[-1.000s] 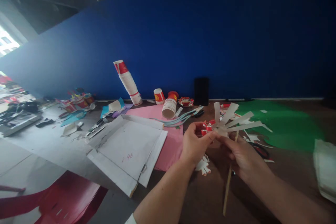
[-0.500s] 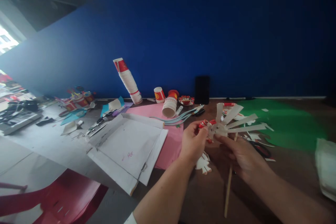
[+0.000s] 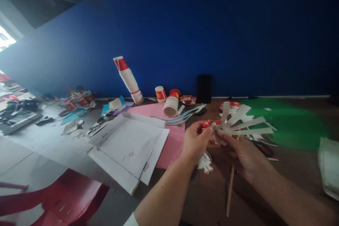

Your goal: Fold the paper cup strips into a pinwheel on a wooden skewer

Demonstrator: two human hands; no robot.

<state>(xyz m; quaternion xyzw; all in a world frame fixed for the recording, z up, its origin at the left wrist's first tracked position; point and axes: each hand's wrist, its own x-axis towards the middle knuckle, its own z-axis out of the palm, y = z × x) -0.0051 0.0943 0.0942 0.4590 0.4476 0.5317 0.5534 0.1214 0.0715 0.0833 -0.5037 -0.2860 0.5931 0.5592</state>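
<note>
Between my hands is a paper cup cut into strips (image 3: 239,129), its white strips fanned out to the right and red curled ones on the left. My left hand (image 3: 197,137) is closed on the cup's left side, thumb and fingers pinching by the red curls. My right hand (image 3: 242,152) grips the cup's lower side with its thumb near the middle. A thin wooden stick (image 3: 230,192) slants down from behind the right hand; whether the fingers hold it is hidden. Below the left hand lies a white cut-paper piece (image 3: 205,163) with red tips.
White box lid (image 3: 129,144) and pink paper (image 3: 174,141) lie left of my hands. Behind stand a tall leaning cup stack (image 3: 129,81), a single cup (image 3: 160,94) and blue-handled pliers (image 3: 185,116). Scissors (image 3: 265,149) and green paper (image 3: 293,123) are right; a red chair (image 3: 69,197) is lower left.
The cut cup has turned slightly and its white strips have shifted a little to the right. Both hands keep their hold, and the left thumb has moved closer to the cup's middle.
</note>
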